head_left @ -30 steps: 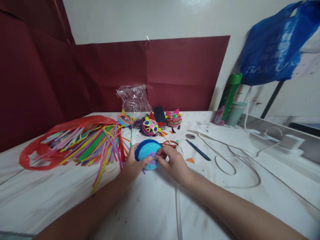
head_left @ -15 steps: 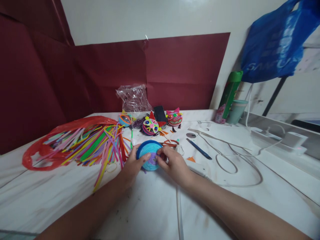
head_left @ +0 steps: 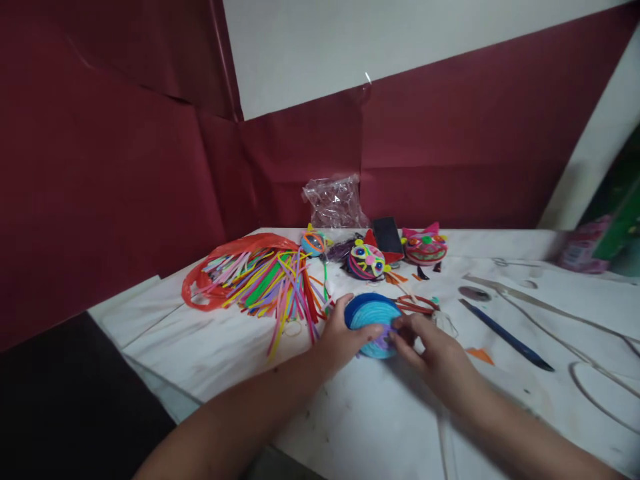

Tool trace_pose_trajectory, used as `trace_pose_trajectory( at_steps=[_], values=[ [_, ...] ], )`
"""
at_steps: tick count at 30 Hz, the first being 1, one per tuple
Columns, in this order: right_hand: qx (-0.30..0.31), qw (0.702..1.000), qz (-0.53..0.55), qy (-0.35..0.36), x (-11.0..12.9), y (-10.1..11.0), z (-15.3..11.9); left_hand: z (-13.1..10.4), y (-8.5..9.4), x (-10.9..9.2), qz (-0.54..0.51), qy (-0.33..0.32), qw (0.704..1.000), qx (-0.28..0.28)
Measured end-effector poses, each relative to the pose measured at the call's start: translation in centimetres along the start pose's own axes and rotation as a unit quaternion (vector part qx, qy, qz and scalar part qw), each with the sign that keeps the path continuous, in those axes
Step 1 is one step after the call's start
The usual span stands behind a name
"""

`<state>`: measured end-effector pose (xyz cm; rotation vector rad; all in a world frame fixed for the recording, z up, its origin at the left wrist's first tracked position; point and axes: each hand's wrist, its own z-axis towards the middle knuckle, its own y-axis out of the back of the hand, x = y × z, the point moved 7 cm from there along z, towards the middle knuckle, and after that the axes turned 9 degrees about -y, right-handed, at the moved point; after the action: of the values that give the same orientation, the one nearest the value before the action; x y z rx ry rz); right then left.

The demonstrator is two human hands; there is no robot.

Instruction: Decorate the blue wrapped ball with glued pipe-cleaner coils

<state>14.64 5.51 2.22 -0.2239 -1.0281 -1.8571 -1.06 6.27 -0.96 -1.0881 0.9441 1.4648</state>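
A round ball-like craft piece, coiled in dark blue, light blue and purple pipe cleaners, is held low over the white table. My left hand grips its left side, with the thumb lying across the front face. My right hand pinches at the purple centre from the right; whatever lies between its fingertips is too small to make out. Behind the piece sit a dark cat-faced ball and a pink cat-faced ball. Red-handled scissors lie just beyond my right hand.
A red plastic bag spills many coloured pipe cleaners on the left. At the back are a blue-orange ball, clear plastic wrap and a black phone. A dark blue pen-like tool and a pale cable lie right.
The view has swung left, so everything appears further right and the blue hanging bag is out of sight. Both hands keep nearly the same hold on the coiled piece.
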Motion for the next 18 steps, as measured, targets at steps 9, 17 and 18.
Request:
trace_pose_trajectory(
  at_steps=[9,17,18],
  values=[
    [0.015,0.999,-0.032,0.028,0.7,-0.5,-0.1,0.7,0.5,-0.9,0.075,-0.008,0.997,-0.018],
    [0.013,0.998,-0.046,0.035,1.5,-0.2,0.2,1.1,0.4,-1.2,0.123,-0.034,0.992,0.006],
    [0.017,0.998,-0.04,0.034,1.5,-0.2,0.2,1.2,0.4,-1.2,0.13,-0.035,0.991,0.006]
  ],
)
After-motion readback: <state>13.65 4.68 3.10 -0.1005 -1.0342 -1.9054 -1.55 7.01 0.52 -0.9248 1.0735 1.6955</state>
